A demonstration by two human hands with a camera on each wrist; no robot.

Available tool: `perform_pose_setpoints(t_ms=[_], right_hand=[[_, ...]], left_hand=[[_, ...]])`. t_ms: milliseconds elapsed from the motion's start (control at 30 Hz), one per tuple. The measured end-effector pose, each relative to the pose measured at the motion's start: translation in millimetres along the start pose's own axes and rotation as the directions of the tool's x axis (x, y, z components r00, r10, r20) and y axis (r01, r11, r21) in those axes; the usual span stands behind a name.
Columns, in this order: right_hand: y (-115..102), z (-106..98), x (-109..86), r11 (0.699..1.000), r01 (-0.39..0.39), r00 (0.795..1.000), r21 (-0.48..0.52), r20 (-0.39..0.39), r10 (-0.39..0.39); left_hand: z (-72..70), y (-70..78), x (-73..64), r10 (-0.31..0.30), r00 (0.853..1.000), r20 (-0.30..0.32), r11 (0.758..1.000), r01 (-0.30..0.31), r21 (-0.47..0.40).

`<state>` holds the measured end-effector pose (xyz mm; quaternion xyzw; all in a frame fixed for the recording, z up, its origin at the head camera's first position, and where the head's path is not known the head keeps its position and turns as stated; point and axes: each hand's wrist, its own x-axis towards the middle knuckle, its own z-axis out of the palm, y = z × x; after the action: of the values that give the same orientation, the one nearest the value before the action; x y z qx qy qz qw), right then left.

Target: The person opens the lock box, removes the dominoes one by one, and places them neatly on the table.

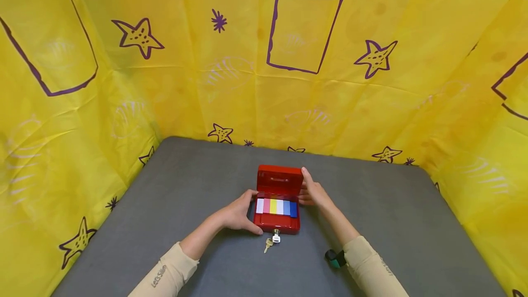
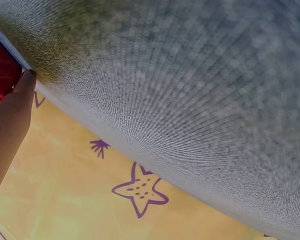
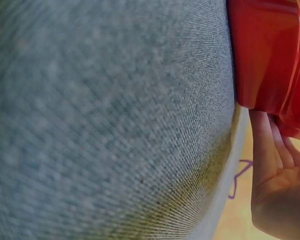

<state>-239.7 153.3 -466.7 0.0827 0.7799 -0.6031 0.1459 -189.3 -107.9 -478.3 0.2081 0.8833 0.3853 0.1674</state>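
A small red cash box (image 1: 277, 220) stands on the grey table with its lid (image 1: 279, 180) raised. Inside lies a row of several coloured strips (image 1: 276, 206), white, pink, yellow, pale and blue. My left hand (image 1: 237, 214) spans the box's left side, thumb by the front corner and fingers by the rear corner. My right hand (image 1: 314, 193) is at the right side, its thumb against the lid's upper right edge and its straight fingers beside the box. In the right wrist view those fingers (image 3: 265, 145) touch the red wall. A key (image 1: 276, 236) sits at the front lock.
A second key (image 1: 268, 244) hangs from the lock onto the table (image 1: 198, 168). Yellow cloth walls (image 1: 231, 90) with purple drawings enclose the table's back and sides. A dark band (image 1: 336, 258) is at the right wrist, by the beige sleeve.
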Motion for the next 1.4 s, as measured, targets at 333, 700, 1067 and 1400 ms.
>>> perform_pose_setpoints(t_ms=[333,700,1067,1400], right_hand=[[0,-1,2.8,0.999,-0.044,0.999,0.001,0.009,0.043],[6,-2,-5.8,0.997,-0.057,0.993,0.043,0.107,0.053],[21,-7,-20.0,0.969,-0.014,0.996,0.245,0.087,-0.008],[17,-4,-40.9,0.940,0.096,0.995,0.328,-0.065,-0.079]], left_hand=[[1.0,-0.1,1.4,-0.009,1.000,0.004,1.000,0.009,0.004],[1.6,-1.2,2.7,-0.015,1.000,0.003,1.000,0.015,-0.009],[2.0,0.6,2.1,-0.019,1.000,0.001,1.000,0.019,-0.012],[2.5,0.8,2.1,-0.023,1.000,0.003,1.000,0.023,-0.007]])
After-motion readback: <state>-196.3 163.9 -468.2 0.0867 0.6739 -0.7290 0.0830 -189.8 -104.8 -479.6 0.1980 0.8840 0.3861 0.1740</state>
